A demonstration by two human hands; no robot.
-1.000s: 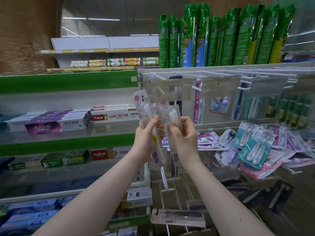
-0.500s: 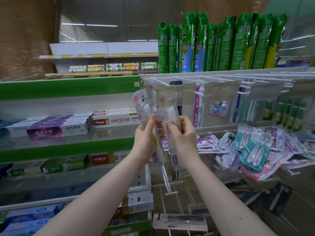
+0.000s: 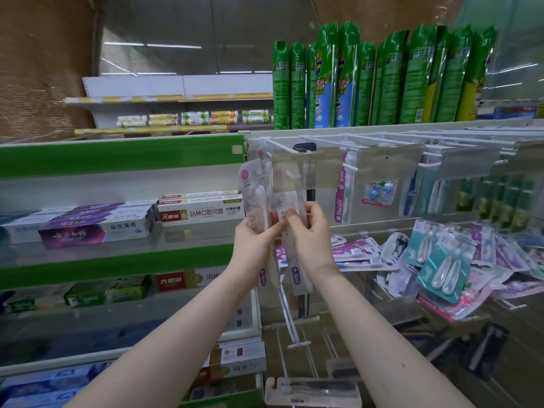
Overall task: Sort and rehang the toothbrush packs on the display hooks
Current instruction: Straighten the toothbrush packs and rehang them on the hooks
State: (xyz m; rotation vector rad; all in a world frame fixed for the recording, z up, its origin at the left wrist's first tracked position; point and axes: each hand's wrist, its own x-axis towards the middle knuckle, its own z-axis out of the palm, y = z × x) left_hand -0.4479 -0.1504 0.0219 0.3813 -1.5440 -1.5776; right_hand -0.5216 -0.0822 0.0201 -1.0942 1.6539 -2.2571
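Note:
Two long clear toothbrush packs with pink dots stand upright in front of the display. My left hand (image 3: 255, 242) grips the left pack (image 3: 255, 195) around its middle. My right hand (image 3: 307, 231) pinches the right pack (image 3: 297, 278); its top is raised behind the clear price-tag flap (image 3: 306, 169) at the front of the leftmost white display hook (image 3: 279, 145). Whether that pack's hole is on the hook is hidden by the flap. More toothbrush packs (image 3: 341, 189) hang on the hooks to the right.
A loose pile of toothbrush packs (image 3: 441, 260) lies on the shelf at the right. Toothpaste boxes (image 3: 200, 210) fill the green-edged shelves at the left. Tall green spray cans (image 3: 382, 81) stand on top. Bare white hooks (image 3: 290, 322) jut out below my hands.
Both hands have lifted the packs a little; the right pack's top now sits higher behind the price flap. The view has tilted slightly downward.

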